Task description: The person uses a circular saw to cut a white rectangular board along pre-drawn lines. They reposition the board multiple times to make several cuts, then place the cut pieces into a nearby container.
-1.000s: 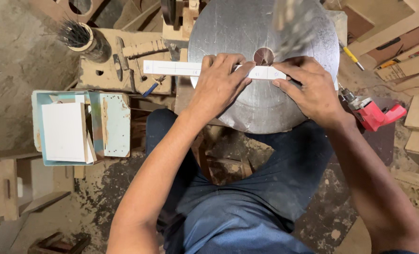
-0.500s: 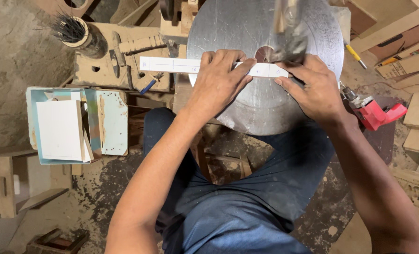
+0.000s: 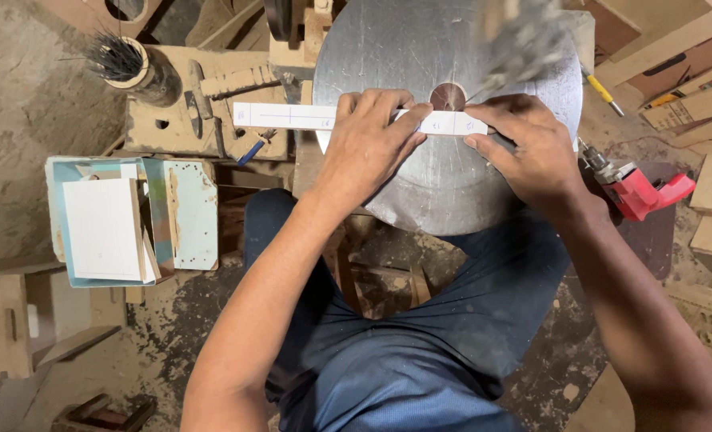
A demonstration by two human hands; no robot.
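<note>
Fingers of my left hand [image 3: 369, 144] are spread flat, pressing a long white strip [image 3: 308, 117] onto a round grey metal disc [image 3: 444, 172]. My right hand [image 3: 532, 148] is curled tight around a blurry tool handle beside the strip's end. Nearby lies a red drill [image 3: 640, 192].

I see bare forearms and hands [image 3: 452, 148], no sleeves below the elbow, no rings; dark blue trousers worn.

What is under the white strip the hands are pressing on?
The white strip lies across a round metal disc, beside its brown centre hole. Its left end overhangs a wooden block. The left hand covers its middle.
</note>
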